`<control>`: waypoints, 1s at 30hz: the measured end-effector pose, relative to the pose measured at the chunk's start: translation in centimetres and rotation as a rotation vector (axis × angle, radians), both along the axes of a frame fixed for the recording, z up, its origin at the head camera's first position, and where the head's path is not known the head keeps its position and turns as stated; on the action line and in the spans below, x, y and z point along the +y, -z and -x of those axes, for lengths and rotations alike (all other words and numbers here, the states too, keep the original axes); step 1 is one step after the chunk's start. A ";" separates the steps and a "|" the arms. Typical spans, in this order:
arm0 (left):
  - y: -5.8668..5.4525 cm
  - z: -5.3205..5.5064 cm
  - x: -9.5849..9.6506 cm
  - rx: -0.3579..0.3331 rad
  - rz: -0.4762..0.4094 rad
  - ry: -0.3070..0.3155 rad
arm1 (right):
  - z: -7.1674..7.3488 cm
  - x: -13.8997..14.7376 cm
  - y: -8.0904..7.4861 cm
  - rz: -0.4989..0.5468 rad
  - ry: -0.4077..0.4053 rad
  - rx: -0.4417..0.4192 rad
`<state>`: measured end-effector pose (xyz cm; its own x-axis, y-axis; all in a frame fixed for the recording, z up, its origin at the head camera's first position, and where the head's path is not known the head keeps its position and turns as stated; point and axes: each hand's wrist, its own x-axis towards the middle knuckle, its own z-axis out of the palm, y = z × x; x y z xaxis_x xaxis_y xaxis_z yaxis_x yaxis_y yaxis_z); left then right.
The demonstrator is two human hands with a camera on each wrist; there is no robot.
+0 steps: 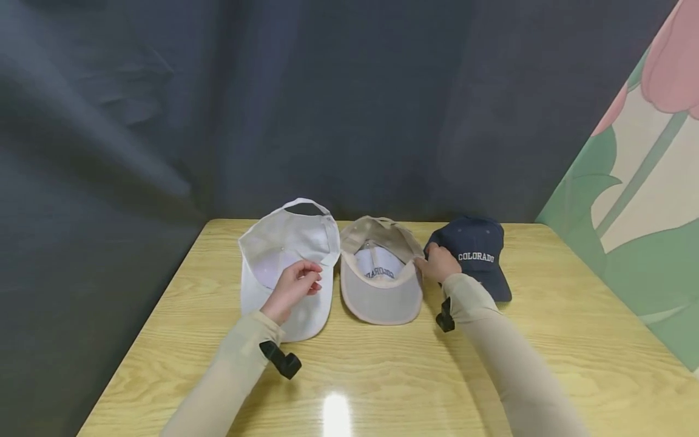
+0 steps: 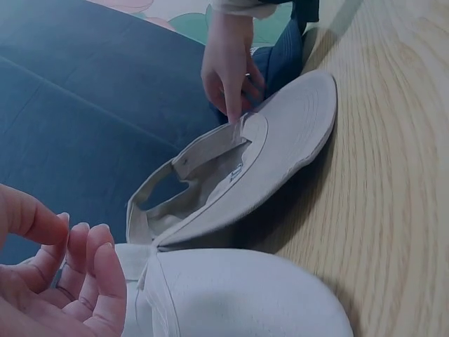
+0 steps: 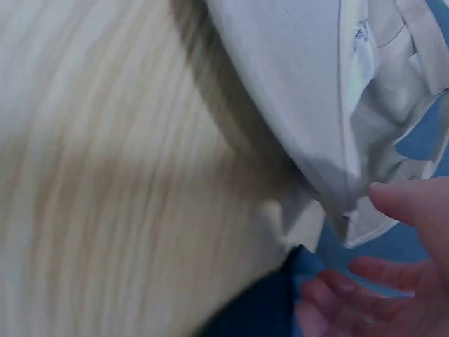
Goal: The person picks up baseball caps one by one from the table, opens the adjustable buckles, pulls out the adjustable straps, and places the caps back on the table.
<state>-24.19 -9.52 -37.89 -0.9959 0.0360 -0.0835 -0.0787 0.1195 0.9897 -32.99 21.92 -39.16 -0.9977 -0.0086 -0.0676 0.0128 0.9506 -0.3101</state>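
Observation:
A white cap [image 1: 319,303] lies upturned on the left, its inside showing and its brim toward me. Above it hovers my left hand [image 1: 295,285], fingers loosely bent with nothing between them. Beside it lies a beige cap [image 1: 382,300], also upturned, with mirrored lettering inside. On the right a navy cap [image 1: 475,243] stands crown up, with "COLORADO" across its front. My right hand [image 1: 441,264] is between the beige and navy caps. In the right wrist view its thumb [image 3: 400,200] is at the beige cap's edge, and its fingers [image 3: 344,298] are against the navy cap.
The caps stand in a row near the back edge of a wooden table [image 1: 377,376]. Behind it hangs a dark curtain [image 1: 349,109], which also covers the left side. A wall with painted tulips [image 1: 644,182] is on the right.

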 end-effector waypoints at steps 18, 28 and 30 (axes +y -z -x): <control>1.1 0.5 0.9 0.020 0.097 0.005 | -0.6 0.9 0.8 0.523 0.040 -0.085; 0.8 1.0 1.8 0.044 0.106 -0.008 | -4.8 2.9 -2.6 0.500 0.005 0.294; 0.6 1.0 2.0 0.046 0.100 -0.001 | -5.8 3.0 -3.1 0.491 -0.011 0.341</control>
